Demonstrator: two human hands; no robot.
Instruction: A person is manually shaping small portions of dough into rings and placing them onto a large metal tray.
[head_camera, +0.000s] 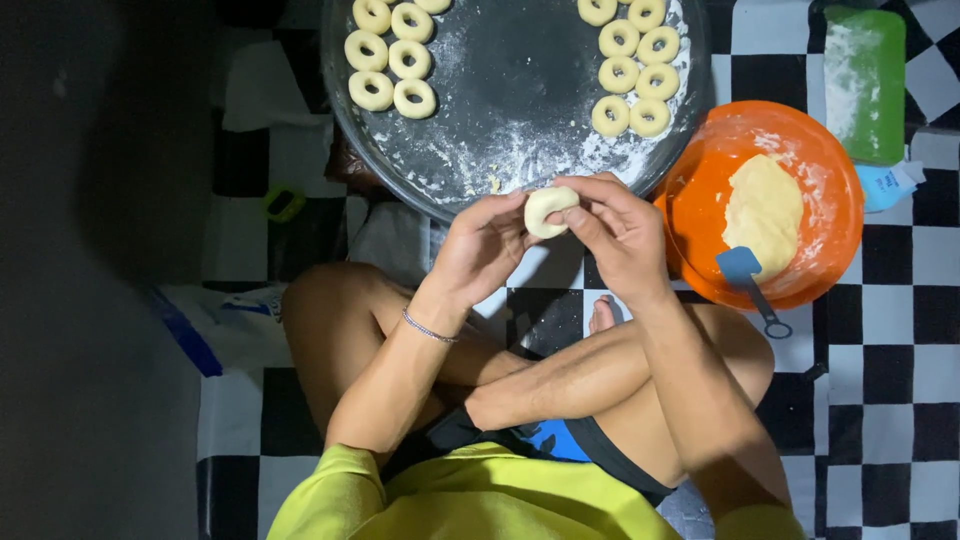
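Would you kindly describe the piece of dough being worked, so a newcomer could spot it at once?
Start at the big round floured tray at the top. Just below its near rim, the left hand and right hand meet around a small pale dough lump. Unlike the dough rings on the tray, it has no hole.

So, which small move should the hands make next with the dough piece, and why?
Probably press a hole through its middle. The dough piece, held between left hand and right hand, looks solid, while the pieces on the tray are all rings.
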